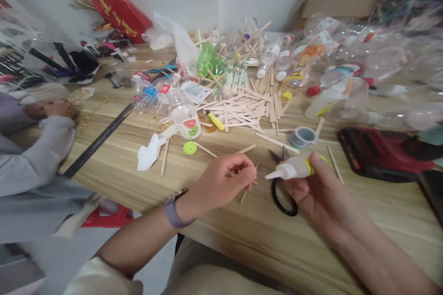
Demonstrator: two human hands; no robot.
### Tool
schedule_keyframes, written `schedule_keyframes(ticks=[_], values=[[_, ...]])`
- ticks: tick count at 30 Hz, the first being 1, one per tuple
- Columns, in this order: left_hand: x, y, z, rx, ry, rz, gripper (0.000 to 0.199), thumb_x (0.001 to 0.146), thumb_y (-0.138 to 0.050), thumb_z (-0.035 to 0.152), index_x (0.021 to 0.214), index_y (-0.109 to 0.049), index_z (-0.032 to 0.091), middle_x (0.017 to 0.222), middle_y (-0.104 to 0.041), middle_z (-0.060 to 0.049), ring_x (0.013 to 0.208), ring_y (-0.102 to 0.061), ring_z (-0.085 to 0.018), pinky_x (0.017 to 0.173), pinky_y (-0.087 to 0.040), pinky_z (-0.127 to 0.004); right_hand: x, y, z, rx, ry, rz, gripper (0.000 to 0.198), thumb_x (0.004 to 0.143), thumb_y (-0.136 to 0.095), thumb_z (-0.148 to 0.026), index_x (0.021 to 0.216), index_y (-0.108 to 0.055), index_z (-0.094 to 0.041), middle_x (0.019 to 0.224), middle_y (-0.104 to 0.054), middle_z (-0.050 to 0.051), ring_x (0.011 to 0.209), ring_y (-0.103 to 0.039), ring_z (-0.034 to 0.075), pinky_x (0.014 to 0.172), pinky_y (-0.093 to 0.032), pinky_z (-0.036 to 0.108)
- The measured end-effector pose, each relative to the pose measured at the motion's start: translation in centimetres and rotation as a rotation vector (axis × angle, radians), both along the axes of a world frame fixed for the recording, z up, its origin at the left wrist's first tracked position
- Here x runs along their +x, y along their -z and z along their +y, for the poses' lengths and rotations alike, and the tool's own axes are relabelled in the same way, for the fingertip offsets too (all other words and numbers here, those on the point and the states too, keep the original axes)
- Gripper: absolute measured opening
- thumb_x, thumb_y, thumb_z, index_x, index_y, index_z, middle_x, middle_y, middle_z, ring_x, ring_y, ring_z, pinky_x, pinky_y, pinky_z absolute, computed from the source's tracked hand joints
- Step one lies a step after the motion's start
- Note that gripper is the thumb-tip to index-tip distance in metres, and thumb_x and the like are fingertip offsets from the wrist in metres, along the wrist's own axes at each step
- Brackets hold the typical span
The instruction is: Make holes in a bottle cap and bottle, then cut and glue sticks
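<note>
My right hand grips a small white glue bottle with yellow on its label, its pointed nozzle aimed left. Facing that nozzle, my left hand is closed in a pinch. Thin wooden stick bits show at and below its fingertips; the fingers partly hide what they hold. Black-handled scissors lie on the table beneath the glue bottle, partly covered by my right hand. Just beyond them sits a spool of grey-blue material.
A pile of wooden craft sticks spreads across the table's middle. Plastic bottles crowd the back right. A red power tool lies at right. Left stand a clear bottle and a green cap. Another person's hands are far left.
</note>
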State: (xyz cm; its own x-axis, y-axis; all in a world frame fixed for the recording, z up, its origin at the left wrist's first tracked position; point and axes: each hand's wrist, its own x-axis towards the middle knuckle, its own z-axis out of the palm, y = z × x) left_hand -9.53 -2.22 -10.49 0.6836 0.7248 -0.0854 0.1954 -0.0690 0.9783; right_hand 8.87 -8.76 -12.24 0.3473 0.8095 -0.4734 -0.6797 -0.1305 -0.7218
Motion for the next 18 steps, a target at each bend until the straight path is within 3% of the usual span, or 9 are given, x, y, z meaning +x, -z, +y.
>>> schedule_keyframes(ticks=[3,7,13,18], values=[[-0.7,-0.2,-0.4,0.116,-0.106,0.005,0.013,0.087,-0.057,0.027,0.079,-0.064,0.019,0.072,-0.066,0.001,0.071,-0.061,-0.013,0.064,-0.046,-0.023,0.0,-0.1,0.0,0.01,0.0,0.029,0.05,0.042,-0.094,-0.044,0.068,-0.062,-0.016,0.061,-0.062,-0.003,0.04,-0.038,0.001,0.04,-0.044,0.014],[-2.6,-0.5,-0.4,0.181,-0.191,0.097,0.019,0.084,-0.063,0.033,0.071,-0.064,0.019,0.07,-0.066,0.001,0.068,-0.059,-0.012,0.06,-0.043,-0.023,0.0,-0.2,-0.2,0.006,-0.003,0.046,0.05,0.042,-0.094,-0.042,0.071,-0.062,-0.017,0.061,-0.061,-0.004,0.041,-0.038,0.001,0.041,-0.046,0.014],[-6.8,-0.6,1.3,0.282,-0.417,0.161,0.028,0.091,-0.051,0.037,0.07,-0.056,0.019,0.066,-0.061,0.002,0.063,-0.053,-0.012,0.061,-0.041,-0.024,-0.1,-0.4,-0.4,0.007,-0.003,0.043,0.05,0.039,-0.095,-0.038,0.069,-0.061,-0.016,0.058,-0.057,-0.003,0.04,-0.038,0.002,0.038,-0.045,0.015],[-10.2,-0.2,3.7,0.481,-0.533,0.462,0.039,0.092,-0.047,0.039,0.059,-0.048,0.019,0.055,-0.046,0.004,0.055,-0.043,-0.012,0.056,-0.032,-0.026,-0.1,-0.4,-0.1,0.009,-0.013,0.062,0.044,0.043,-0.093,-0.034,0.066,-0.06,-0.017,0.054,-0.052,-0.002,0.04,-0.039,0.004,0.036,-0.044,0.016]])
